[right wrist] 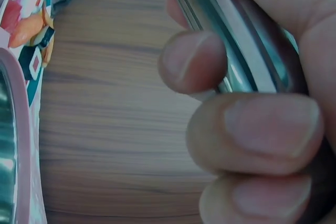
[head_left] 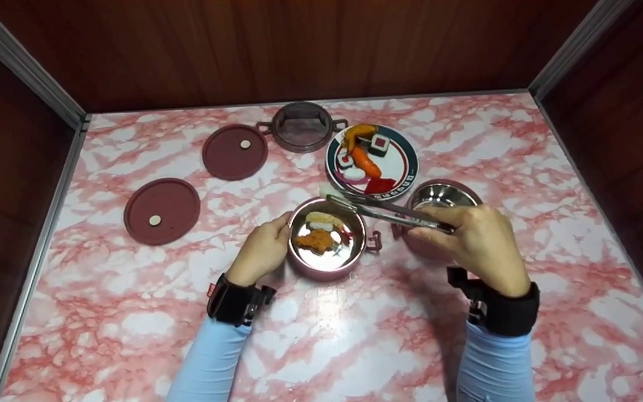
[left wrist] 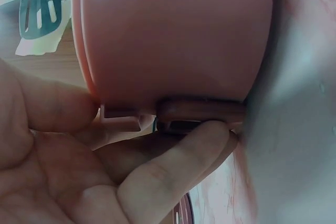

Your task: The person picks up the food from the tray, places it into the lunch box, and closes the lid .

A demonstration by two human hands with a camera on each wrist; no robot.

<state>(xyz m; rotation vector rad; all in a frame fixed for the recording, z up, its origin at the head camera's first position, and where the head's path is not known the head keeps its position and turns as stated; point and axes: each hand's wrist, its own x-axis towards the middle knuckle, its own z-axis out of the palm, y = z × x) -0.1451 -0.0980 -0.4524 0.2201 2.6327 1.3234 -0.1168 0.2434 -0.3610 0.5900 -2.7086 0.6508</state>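
Observation:
My left hand (head_left: pixel 263 248) grips the side handle of a small pink pot (head_left: pixel 327 273). In the left wrist view, its fingers (left wrist: pixel 173 166) curl around the handle (left wrist: pixel 199 114). Inside the pot lie an orange-brown fried piece (head_left: pixel 316 240) and yellowish and white pieces (head_left: pixel 321 219). Metal tongs (head_left: pixel 391 216) are held in my right hand (head_left: pixel 480 240). Their tips hang over the pot's far rim, with a pale whitish piece (head_left: pixel 330 191) at them. The right wrist view shows fingers (right wrist: pixel 257 135) wrapped round the tongs' arms; the tips are out of that view.
A plate (head_left: pixel 397 173) of toy food, with sushi rolls and an orange shrimp-like piece, lies beyond the pot. A second pink pot (head_left: pixel 444 192) stands under my right hand. Two maroon lids (head_left: pixel 162 209) lie at left. Near the back wall is a dark transparent two-handled lid (head_left: pixel 302 131).

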